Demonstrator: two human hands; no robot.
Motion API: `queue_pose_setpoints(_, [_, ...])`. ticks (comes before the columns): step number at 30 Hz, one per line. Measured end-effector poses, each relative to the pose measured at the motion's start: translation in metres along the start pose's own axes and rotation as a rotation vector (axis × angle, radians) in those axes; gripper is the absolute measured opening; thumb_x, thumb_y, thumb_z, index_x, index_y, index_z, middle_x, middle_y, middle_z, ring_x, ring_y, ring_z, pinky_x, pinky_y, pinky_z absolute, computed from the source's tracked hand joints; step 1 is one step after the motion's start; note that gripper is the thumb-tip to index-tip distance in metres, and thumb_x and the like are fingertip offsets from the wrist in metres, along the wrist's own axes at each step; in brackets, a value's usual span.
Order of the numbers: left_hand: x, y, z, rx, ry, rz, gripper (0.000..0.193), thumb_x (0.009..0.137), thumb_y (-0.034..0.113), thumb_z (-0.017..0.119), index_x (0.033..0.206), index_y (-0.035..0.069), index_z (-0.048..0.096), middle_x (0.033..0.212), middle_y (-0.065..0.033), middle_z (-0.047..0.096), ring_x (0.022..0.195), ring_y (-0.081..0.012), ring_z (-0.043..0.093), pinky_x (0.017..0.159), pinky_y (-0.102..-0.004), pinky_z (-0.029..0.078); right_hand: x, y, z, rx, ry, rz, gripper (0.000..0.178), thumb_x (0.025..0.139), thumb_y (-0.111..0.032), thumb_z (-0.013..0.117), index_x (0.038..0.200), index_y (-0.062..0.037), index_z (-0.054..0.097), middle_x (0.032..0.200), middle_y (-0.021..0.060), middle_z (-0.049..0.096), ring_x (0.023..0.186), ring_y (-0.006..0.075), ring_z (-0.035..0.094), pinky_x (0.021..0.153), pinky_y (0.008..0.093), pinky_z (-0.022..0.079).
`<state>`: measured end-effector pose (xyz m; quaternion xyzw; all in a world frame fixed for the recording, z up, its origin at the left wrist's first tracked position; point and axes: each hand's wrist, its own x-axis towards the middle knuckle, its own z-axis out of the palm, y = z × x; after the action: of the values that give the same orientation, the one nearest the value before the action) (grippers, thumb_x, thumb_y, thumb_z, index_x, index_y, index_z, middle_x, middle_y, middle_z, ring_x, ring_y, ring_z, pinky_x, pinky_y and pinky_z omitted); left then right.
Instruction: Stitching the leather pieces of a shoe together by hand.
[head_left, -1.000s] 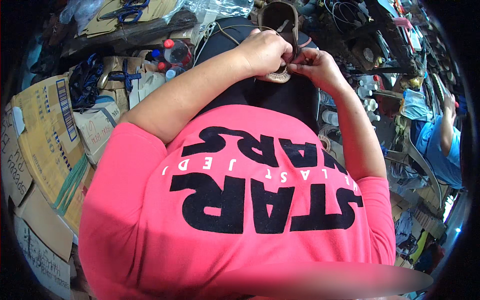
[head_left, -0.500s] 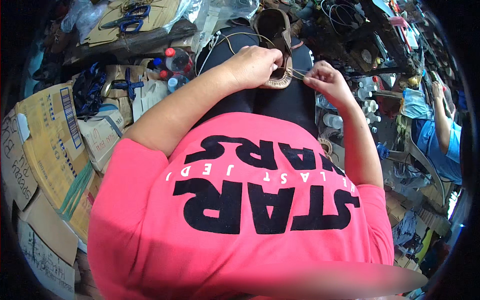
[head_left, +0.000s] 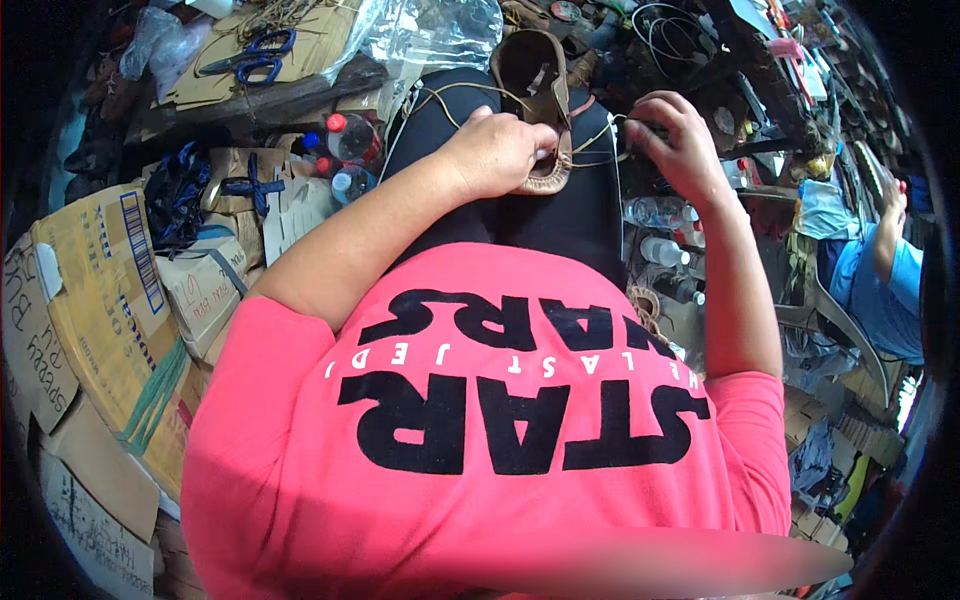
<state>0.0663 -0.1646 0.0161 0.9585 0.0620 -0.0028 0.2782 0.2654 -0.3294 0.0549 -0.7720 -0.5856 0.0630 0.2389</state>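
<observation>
A brown leather shoe upper [head_left: 549, 112] lies across my thighs, its gathered, stitched toe toward me. My left hand [head_left: 495, 152] is closed on its left side near the toe, the thumb and fingertips at the opening. Pale thread [head_left: 598, 140] runs from the toe seam to my right hand [head_left: 680, 145], which is raised off to the right with fingers curled in and pinching the thread. Whether a needle is in those fingers is too small to tell. Another length of thread [head_left: 436, 98] loops loosely over my left thigh, beyond the left hand.
Bottles with red and blue caps [head_left: 352, 138] stand at my left, beside cardboard boxes [head_left: 105, 300]. Blue-handled scissors [head_left: 262, 58] lie on cardboard at the far left. Plastic bottles [head_left: 662, 250] lie at my right. Another person in blue [head_left: 880, 290] sits at the far right.
My right hand has moved outward to the right and slightly up, drawing the thread longer away from the shoe upper. My left hand still holds the upper, which sits slightly nearer and further left.
</observation>
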Motion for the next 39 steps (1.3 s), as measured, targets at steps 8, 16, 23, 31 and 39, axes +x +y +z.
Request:
queue_pose_setpoints(8, [-0.003,0.000,-0.002,0.053,0.010,0.065,0.014,0.085,0.015,0.051,0.095,0.013,0.060,0.081,-0.0091,0.064,0.084,-0.0286,0.061,0.075,-0.0433,0.041,0.005,-0.056,0.016,-0.442,-0.416,-0.284,0.012,0.081,-0.015,0.051,0.091,-0.0130,0.056,0.080,0.0047,0.062,0.086,0.0239,0.060,0.082,0.0375,0.039])
queue_pose_setpoints(16, [-0.082,-0.044,-0.031,0.293,0.215,0.019,0.015,0.082,0.013,0.049,0.094,0.014,0.059,0.075,-0.0042,0.061,0.079,-0.0250,0.059,0.072,-0.0412,0.040,-0.042,0.040,0.005,-0.380,-0.302,0.016,0.014,0.077,-0.009,0.060,0.089,-0.0145,0.060,0.075,0.0075,0.061,0.078,0.0253,0.059,0.083,0.0355,0.041])
queue_pose_setpoints(23, [-0.042,0.007,-0.067,-0.757,0.366,0.307,0.005,0.081,0.007,0.067,0.085,0.004,0.066,0.084,-0.0041,0.062,0.082,-0.0135,0.058,0.075,-0.0262,0.046,0.002,-0.012,-0.006,1.370,0.151,0.244,0.023,0.089,-0.021,0.061,0.099,0.0000,0.061,0.091,0.0050,0.061,0.082,0.0134,0.054,0.078,0.0279,0.043])
queue_pose_setpoints(31, [-0.059,-0.007,-0.029,-0.444,0.173,0.243,0.015,0.087,0.015,0.060,0.087,0.000,0.062,0.084,-0.0079,0.062,0.077,-0.0186,0.059,0.071,-0.0310,0.047,-0.002,-0.048,-0.018,0.754,-0.640,0.268,0.018,0.091,-0.021,0.058,0.087,-0.0033,0.061,0.077,-0.0007,0.056,0.076,0.0105,0.053,0.070,0.0245,0.044])
queue_pose_setpoints(39, [-0.188,-0.166,-0.096,0.524,0.268,-0.758,0.014,0.078,0.016,0.064,0.080,0.002,0.063,0.084,-0.0166,0.060,0.083,-0.0352,0.059,0.073,-0.0426,0.047,-0.200,0.224,-0.089,-0.593,-0.454,0.506,0.017,0.080,-0.017,0.061,0.089,-0.0047,0.070,0.085,0.0193,0.065,0.082,0.0347,0.064,0.074,0.0411,0.049])
